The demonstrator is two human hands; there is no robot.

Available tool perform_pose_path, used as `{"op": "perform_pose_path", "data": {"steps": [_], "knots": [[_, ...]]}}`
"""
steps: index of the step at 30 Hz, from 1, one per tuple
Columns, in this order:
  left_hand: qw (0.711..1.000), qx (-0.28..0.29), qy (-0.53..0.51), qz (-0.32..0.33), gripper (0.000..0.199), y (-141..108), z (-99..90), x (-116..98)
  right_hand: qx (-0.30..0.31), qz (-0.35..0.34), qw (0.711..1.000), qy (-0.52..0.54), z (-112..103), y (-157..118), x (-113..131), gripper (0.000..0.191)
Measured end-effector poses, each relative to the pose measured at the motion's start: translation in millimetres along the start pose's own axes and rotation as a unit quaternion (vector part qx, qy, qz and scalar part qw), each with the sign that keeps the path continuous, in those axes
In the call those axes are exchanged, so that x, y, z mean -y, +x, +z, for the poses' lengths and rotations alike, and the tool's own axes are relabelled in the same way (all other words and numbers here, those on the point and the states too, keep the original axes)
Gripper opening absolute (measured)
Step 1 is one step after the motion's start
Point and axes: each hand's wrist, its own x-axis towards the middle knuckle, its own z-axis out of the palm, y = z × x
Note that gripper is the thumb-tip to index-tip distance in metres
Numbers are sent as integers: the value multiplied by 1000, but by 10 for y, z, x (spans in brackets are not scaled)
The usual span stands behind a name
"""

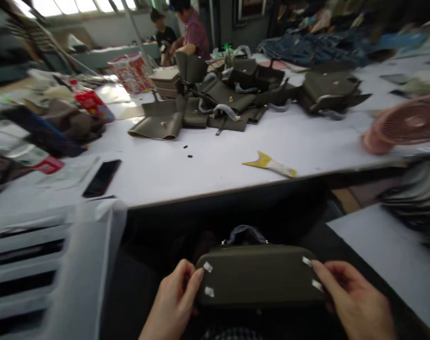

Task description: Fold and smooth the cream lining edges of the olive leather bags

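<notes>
A dark olive handbag is held low in front of me, its flat base turned up toward the camera. Small white tabs sit near the corners of that base. My left hand is closed on the left end, thumb on the edge. At the right end my right hand grips the bag the same way, with its thumb by a white tab. A handle wrapped in clear plastic rises behind the far edge. The bag's other sides are hidden.
On the white table lie a yellow forked tool, a phone and several olive bags. A pink fan stands right. White slatted material is at lower left. Two people are at the back.
</notes>
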Motion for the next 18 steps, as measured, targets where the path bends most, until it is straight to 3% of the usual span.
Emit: {"op": "perform_pose_path", "data": {"steps": [4,9,14,18], "knots": [[1000,-11,-14,14,48,69,-5,110,-4,-14,1000,-5,88,-51,111,49],[999,-16,-2,51,48,106,-7,247,-3,-32,999,1,78,-56,38,48],[984,-85,74,142,34,118,27,359,-23,-101,995,9,105,-10,-63,47],[939,-126,177,267,34,130,41,301,-18,-200,980,-13,99,49,-90,36]]}}
